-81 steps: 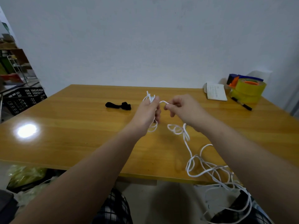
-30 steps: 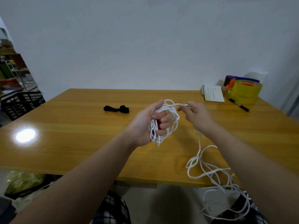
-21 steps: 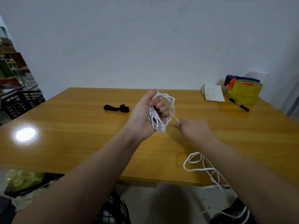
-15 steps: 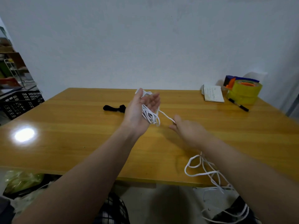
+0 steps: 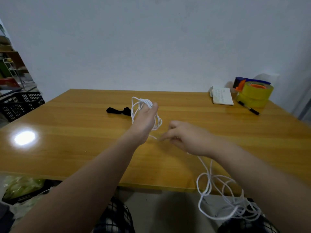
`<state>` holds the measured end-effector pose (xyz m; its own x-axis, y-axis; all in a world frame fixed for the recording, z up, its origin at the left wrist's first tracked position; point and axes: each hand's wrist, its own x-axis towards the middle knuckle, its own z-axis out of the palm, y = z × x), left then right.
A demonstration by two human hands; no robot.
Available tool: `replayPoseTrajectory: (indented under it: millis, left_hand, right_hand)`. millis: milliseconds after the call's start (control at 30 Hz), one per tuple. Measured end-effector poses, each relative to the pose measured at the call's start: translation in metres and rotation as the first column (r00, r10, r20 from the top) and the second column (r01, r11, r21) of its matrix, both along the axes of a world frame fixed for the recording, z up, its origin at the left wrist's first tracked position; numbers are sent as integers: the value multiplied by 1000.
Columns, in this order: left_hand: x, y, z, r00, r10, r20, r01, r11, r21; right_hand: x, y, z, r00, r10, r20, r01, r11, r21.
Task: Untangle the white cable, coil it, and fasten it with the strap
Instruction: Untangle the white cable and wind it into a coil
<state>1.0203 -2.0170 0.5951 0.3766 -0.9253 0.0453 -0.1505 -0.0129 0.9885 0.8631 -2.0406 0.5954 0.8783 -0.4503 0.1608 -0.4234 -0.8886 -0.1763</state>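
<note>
1. Several loops of the white cable [image 5: 146,109] are being carried around the left hand [image 5: 145,121], which is being held out flat above the bench [image 5: 67,132] with its fingers extended rather than curled; the loops are draped over the hand, not gripped.
2. The right hand [image 5: 186,137] is being held just beside the left, low over the bench and blurred; its fingers are bent, and a strand is running from the coil toward its fingertips, but whether that strand is being pinched cannot be told.
3. From beneath the right hand the rest of the cable is being trailed toward the near edge of the bench, where a loose tangle [image 5: 223,199] is hanging over the edge onto the lap.
4. The coiling step is judged to be in hand: part of the cable is being wound on the left hand while a good length is waiting uncoiled, so the task is judged to be under way but well short of done.
5. The black strap [image 5: 117,111] is lying untouched on the bench just beyond the left hand.
6. The next move is judged to call for slack to be drawn up from the hanging tangle, cleared of crossings, and laid over the left hand as another loop, with the coil being kept from slipping off the flat fingers.
7. Farther off, at the far right corner, a notepad [image 5: 222,98], a marker [image 5: 248,109] and rolls of yellow tape [image 5: 255,95] are sitting well apart from the work.
</note>
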Motion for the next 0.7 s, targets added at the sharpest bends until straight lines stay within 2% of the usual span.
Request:
replayPoseTrajectory:
  millis: [167, 267, 333, 433, 567, 700]
  left_hand:
    - [-13, 14, 4, 951, -167, 262, 193, 978, -76]
    - [-23, 15, 5, 932, -275, 236, 293, 955, -43]
    - [-26, 15, 5, 934, -286, 213, 290, 957, 14]
    - [-26, 13, 3, 909, -299, 291, 279, 954, 107]
    - [-20, 12, 5, 809, -309, 500, 308, 947, 88]
    - [-8, 17, 7, 666, -300, 683, 290, 948, 134]
  right_hand:
    - [-5, -2, 18, 962, -33, 273, -10, 988, 154]
    - [-5, -5, 19, 926, -69, 372, -7, 980, 197]
    - [-5, -8, 16, 906, -100, 411, -7, 968, 252]
    - [-9, -13, 14, 908, -136, 395, 11, 953, 303]
    - [-21, -26, 9, 932, -169, 322, 92, 966, 242]
    - [-37, -35, 12, 856, -222, 468, 58, 938, 340]
